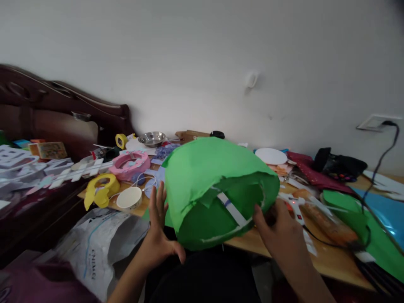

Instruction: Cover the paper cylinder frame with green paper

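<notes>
Hollow green shell (217, 162) in two hands, centre of the frame. The shell is tilted, its broad opening turned toward the viewer and lower right; the rim is uneven, and a white strip (232, 210) crosses the inside. The right hand (280, 231) has its grip closed on the rim at the lower right, thumb at the inner edge. The left hand (160, 240) has its grip spread wide beside the shell's left side, thumb below the rim; whether it touches cannot be told.

Open room lies above the shell, against the pale wall (189, 63). Below, at the lower centre, is dark clothing (202, 280). The near edge of the wooden counter (330, 263) passes behind the shell and slopes to the lower right.

Left of centre, close beyond the left hand, stand a white bowl (129, 198), a yellow ring (102, 189) and a pink ring (131, 164), with a metal basin (152, 139) farther back. A plastic bag (94, 248) fills the room below them. Right of centre, a power strip (297, 210) and a clear-wrapped package (328, 219) crowd the right hand; beyond lie a green sheet (380, 240) and a black cord (387, 150) descending from the wall. At the upper right of the shell lies a white disc (270, 155).
</notes>
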The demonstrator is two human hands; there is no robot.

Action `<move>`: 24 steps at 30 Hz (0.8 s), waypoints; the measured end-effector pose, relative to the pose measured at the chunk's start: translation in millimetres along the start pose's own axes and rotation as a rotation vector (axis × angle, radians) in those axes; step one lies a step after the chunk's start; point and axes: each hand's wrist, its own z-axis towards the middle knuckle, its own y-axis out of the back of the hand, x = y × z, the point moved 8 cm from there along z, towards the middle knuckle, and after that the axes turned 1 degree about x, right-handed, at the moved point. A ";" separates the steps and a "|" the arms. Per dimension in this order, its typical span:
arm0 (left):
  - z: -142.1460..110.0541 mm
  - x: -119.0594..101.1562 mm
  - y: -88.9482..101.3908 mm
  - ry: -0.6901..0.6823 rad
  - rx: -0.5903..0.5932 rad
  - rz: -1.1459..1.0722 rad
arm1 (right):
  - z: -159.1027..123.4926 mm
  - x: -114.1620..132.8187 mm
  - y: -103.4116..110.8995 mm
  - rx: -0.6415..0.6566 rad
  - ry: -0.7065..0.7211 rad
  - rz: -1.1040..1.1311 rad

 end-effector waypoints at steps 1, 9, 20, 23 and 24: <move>1.7 -0.9 -0.6 0.003 0.008 -0.025 | -1.9 0.2 -1.7 0.003 -0.012 0.010; 38.5 -29.5 23.4 -0.083 -0.052 -0.063 | -9.1 -15.2 -15.7 0.087 -0.060 0.010; 44.1 -25.5 5.2 0.206 0.106 -0.186 | -14.5 -37.1 -18.8 0.166 -0.095 -0.046; 41.8 -16.6 11.1 0.338 -0.105 -0.266 | -14.8 -34.7 -11.0 0.158 -0.087 -0.083; 40.9 -15.3 13.3 0.374 -0.178 -0.268 | -14.9 -35.7 -10.1 0.160 -0.087 -0.089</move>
